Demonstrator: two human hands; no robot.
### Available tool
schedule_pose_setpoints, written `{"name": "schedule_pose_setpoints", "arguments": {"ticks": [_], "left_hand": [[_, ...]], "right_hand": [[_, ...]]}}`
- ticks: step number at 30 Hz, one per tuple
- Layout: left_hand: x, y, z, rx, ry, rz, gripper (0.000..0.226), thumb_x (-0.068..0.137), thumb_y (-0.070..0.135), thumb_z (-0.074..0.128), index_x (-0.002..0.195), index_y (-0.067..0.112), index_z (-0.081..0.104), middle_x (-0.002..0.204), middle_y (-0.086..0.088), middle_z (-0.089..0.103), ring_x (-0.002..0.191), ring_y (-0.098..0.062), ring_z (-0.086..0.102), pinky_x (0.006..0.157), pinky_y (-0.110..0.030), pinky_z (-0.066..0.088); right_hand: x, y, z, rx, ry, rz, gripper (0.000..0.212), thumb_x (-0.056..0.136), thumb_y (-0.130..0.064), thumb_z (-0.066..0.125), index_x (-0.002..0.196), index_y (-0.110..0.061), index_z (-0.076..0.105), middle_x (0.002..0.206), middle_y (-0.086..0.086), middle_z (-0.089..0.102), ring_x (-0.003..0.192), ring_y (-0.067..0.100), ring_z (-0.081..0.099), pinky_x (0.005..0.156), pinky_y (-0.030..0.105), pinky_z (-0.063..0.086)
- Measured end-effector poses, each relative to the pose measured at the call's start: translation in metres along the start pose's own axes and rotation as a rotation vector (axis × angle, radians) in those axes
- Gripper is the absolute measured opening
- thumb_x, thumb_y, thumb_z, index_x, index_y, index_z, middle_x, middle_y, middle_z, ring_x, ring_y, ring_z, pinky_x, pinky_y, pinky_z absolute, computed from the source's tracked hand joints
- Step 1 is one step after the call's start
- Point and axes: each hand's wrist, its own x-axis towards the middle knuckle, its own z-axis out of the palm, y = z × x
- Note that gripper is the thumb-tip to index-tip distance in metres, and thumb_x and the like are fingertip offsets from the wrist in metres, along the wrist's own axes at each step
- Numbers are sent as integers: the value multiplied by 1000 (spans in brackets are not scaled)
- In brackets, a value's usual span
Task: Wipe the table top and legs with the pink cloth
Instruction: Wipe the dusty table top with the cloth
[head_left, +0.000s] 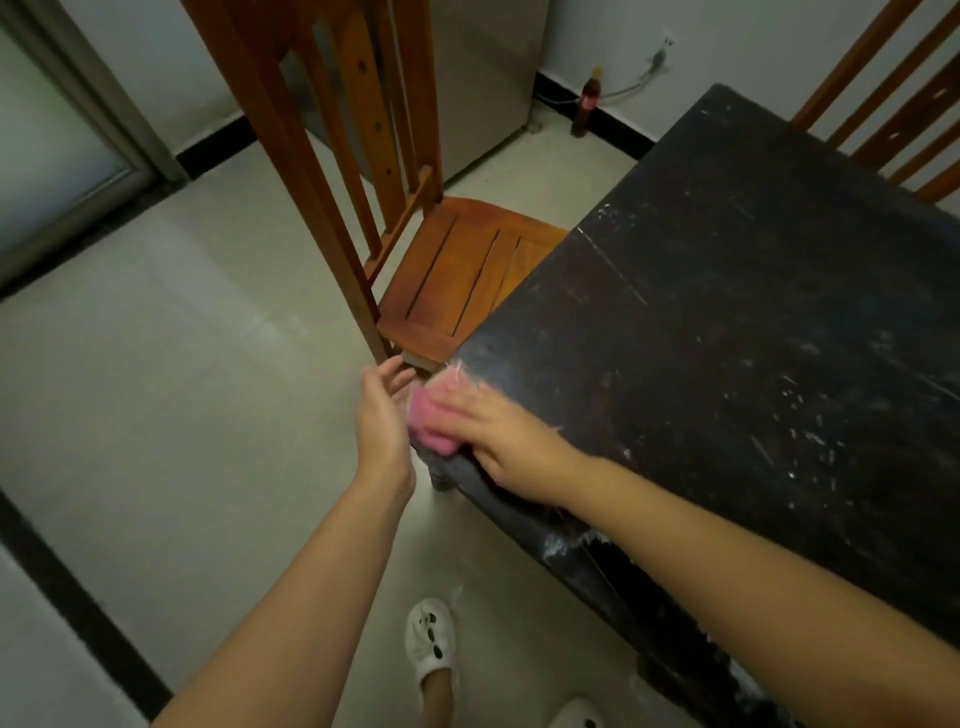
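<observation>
Pink fuzzy cloth (434, 418): I log it at the near left corner of the tabletop, draped over the corner edge, part on top and part hanging down the side.

Dark, scratched wooden tabletop (753, 322): I see white scuffs and flecks across its surface and a chipped pale patch along its near edge. One turned dark leg (440, 475) shows just below the corner under the cloth.

Right hand (496, 434): I see it lying flat on the cloth with fingers extended, pressing it against the corner; the forearm runs along the near edge of the tabletop.

Left hand (382, 415): I see it off the tabletop, just beside the corner, palm turned toward the cloth, fingers straight and loosely spread. It holds nothing; whether its fingertips touch the cloth I cannot tell.

Orange-brown slatted wooden chair (457, 270): its seat is tucked against the left edge of the tabletop, its tall back rising toward me.

Second wooden chair back (893, 119): beyond the far edge of the tabletop.

Pale tiled floor (182, 364): carries a dark bottle with a yellow cap (587, 101) near the far wall.

White slippers (431, 644): on my feet, below the near edge.
</observation>
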Motion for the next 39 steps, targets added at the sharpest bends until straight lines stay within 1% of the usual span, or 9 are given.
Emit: {"name": "schedule_pose_setpoints", "arguments": {"ticks": [4,7,9,16,22,28,31,35,39], "left_hand": [[-14,-21,1,537,-83,397,56,84,45,21,114,21,60,122,-2,57,116,-19,49,108,-49,28],[-47,-38,12,899,-178,647,67,84,46,10,123,16,55,135,-2,48,129,-16,37,112,-42,-7],[-61,-51,19,986,-274,733,70,85,47,8,122,13,56,138,-5,46,133,-17,33,111,-38,-11],[-73,-73,42,949,-237,785,63,86,42,13,126,9,50,139,-7,45,133,-19,32,112,-35,-4],[-74,-73,36,754,-246,762,53,90,34,25,131,6,43,135,-11,47,129,-22,36,115,-32,6],[-103,-87,44,945,-318,846,51,90,35,22,120,8,53,130,-8,52,127,-21,40,115,-43,10],[-116,-103,56,1092,-330,895,48,92,33,24,122,12,54,137,-5,47,134,-18,32,114,-42,5],[-114,-115,58,1185,-214,998,47,93,34,26,123,12,54,137,-5,48,132,-18,35,113,-43,9],[-113,-115,58,1275,-231,1023,43,97,33,28,128,13,49,142,-6,42,136,-19,29,113,-45,6]], "right_hand": [[-72,-4,0,33,-199,-69,46,86,-10,34,125,-15,58,141,8,47,138,17,27,116,35,13],[-139,-6,-5,30,-219,51,46,86,-9,35,125,-18,58,141,3,47,140,10,26,117,37,15],[-174,-13,-14,34,-223,93,49,85,-9,34,127,-20,57,142,-1,46,140,8,26,117,37,17],[-103,43,-91,104,300,461,52,74,7,38,120,-3,61,123,15,60,118,25,53,102,5,26],[-114,31,-32,49,191,298,50,74,-7,34,110,-5,68,122,13,63,120,26,51,110,31,25],[-244,-19,-8,172,51,277,42,75,-2,42,106,-11,70,116,-3,63,116,6,51,111,23,26],[-247,-4,-50,251,228,495,46,77,5,39,105,-14,70,110,-1,61,103,-6,54,98,7,34],[-233,51,-78,148,530,778,55,77,22,38,120,-5,60,128,11,56,119,15,48,90,-8,22],[-240,22,-23,30,433,564,52,71,2,34,112,-3,66,124,17,60,118,23,50,104,2,16]]}}
